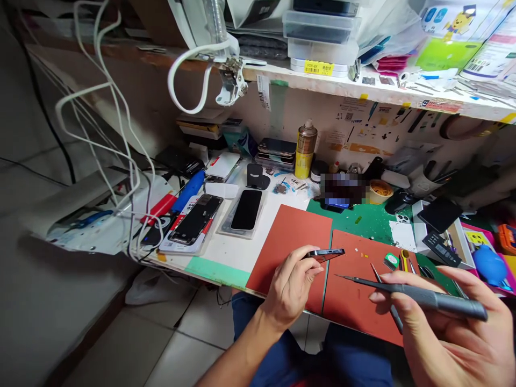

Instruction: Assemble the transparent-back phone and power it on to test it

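Smartphone is edge-on above the red mats, one end pinched by the fingers of my left hand. I judge it light, stiff, slick and fragile; grip its side rails. My right hand pinches a precision screwdriver.

screwdriver I'm holding is dark grey, phone I'm holding is near-black along its edge, twin pads rust red, desk mat green, my trousers navy, spray can yellow and gold, bulb blower blue, box label yellow with black print
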The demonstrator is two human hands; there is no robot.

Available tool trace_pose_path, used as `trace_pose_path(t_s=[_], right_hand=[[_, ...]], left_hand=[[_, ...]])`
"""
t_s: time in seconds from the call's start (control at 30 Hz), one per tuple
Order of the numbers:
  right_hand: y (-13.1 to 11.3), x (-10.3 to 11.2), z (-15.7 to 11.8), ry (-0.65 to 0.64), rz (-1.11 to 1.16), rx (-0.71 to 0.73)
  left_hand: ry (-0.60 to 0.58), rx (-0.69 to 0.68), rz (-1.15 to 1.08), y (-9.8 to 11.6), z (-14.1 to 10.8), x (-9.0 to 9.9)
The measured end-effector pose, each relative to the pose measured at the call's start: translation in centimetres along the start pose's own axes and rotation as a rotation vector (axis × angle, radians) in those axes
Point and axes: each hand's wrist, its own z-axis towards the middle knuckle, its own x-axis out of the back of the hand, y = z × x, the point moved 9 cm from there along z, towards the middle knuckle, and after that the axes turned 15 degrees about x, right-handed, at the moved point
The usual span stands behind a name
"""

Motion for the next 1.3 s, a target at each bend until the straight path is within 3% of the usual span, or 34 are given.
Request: trace_pose_path(t_s=[0.3, 1.07, 1.3], right_hand=[[0.1, -2.5, 0.5, 0.001, 0.065, 0.063], [-0.7, -3.0, 0.7, -0.056, 0.015, 0.168], [-1.5, -3.7, 1.2, -0.171, -0.005, 0.187]], left_hand=[[-0.008, -0.066, 0.101, 0.9, -0.1, 0.0], [-0.002, -0.084, 0.118, 1.5, 0.2, 0.1], [-0.039, -0.094, 0.143, 1.6, 0.3, -0.1]])
